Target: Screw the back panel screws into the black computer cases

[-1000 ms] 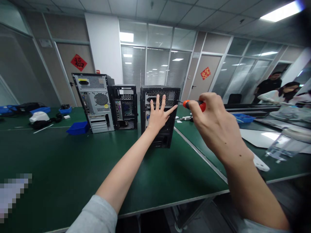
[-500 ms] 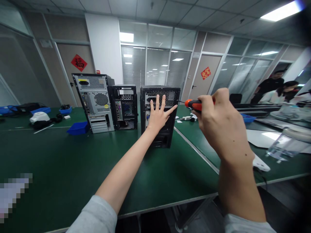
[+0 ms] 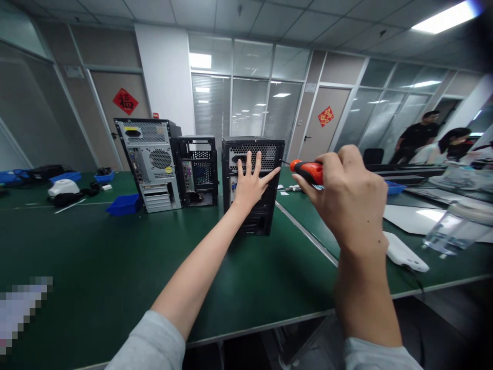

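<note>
A black computer tower (image 3: 252, 218) stands upright on the green table, its rear panel toward me. My left hand (image 3: 251, 185) lies against that panel with the fingers spread, over the area below the perforated grille. In my right hand (image 3: 348, 187) is a red and black screwdriver (image 3: 306, 168), held about level. Its thin shaft points left, and the tip is at the tower's upper right rear edge; whether it sits in a screw is too small to tell.
Left of the tower stand a dark open computer case (image 3: 200, 172) and a silver-backed tower (image 3: 157, 164). A blue tray (image 3: 124, 204) lies beside them. To the right are a white device (image 3: 406, 253), a clear plastic container (image 3: 458, 228) and, farther back, two people (image 3: 419, 134).
My right hand and wrist have turned and shifted slightly left, showing more of the white device. The screwdriver stays at the tower's edge. My left hand has not moved.
</note>
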A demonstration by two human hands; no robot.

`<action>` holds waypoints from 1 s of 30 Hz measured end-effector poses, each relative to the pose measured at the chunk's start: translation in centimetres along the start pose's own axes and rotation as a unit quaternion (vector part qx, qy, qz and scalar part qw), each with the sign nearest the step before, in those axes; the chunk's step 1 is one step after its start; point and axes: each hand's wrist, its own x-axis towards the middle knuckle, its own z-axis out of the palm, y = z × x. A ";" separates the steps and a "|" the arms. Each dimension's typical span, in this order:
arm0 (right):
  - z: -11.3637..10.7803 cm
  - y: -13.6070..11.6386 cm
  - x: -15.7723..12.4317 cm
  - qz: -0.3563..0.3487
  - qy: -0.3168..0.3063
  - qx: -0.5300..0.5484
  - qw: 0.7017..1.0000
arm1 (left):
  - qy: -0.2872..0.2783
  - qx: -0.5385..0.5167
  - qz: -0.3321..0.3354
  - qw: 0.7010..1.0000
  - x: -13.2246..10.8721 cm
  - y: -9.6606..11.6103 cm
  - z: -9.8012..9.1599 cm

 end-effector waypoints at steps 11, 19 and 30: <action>2.1 0.0 -0.1 0.052 0.061 0.056 0.995 | -0.008 0.007 -0.004 1.000 0.0 0.2 -0.3; 2.6 0.2 0.2 0.093 0.114 0.062 0.987 | -0.011 0.010 0.000 1.000 0.0 0.2 -0.2; 3.3 0.6 1.3 0.173 0.163 0.024 0.971 | -0.010 0.012 -0.007 1.000 0.1 0.5 0.0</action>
